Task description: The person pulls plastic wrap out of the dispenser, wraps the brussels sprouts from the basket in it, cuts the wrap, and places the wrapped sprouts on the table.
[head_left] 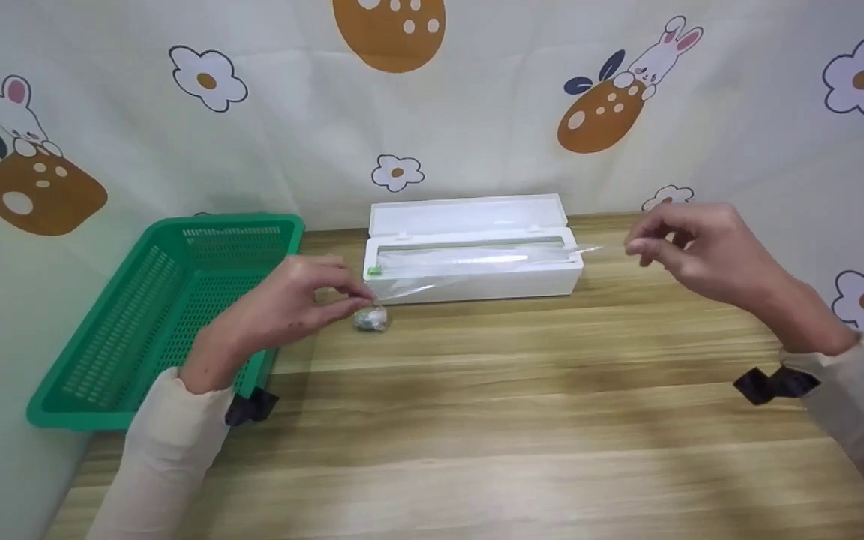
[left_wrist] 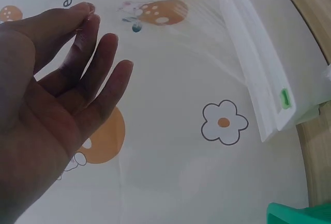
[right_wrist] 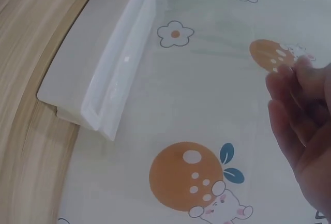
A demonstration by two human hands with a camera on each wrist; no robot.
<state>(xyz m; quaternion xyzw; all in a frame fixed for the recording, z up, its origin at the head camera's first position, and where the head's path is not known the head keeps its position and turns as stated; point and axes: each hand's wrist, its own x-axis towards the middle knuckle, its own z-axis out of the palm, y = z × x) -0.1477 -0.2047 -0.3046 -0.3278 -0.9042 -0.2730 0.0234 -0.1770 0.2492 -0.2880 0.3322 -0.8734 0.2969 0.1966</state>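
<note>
A white cling film dispenser box (head_left: 477,286) stands at the back of the table with its lid raised and a green slider at its left end. Clear cling film (head_left: 469,259) stretches sideways over the box. My left hand (head_left: 286,304) pinches one corner of the film between thumb and fingertips, in front of the box's left end. Beyond the right end, my right hand (head_left: 724,255) pinches the other corner. In the left wrist view the thumb and index tips of the left hand (left_wrist: 67,74) meet, the other fingers spread loosely.
A small plastic-wrapped bundle (head_left: 370,319) lies on the wooden table (head_left: 522,420) just below the left fingertips. To the left is a green perforated basket (head_left: 166,225). A patterned curtain (head_left: 477,135) hangs directly behind the box.
</note>
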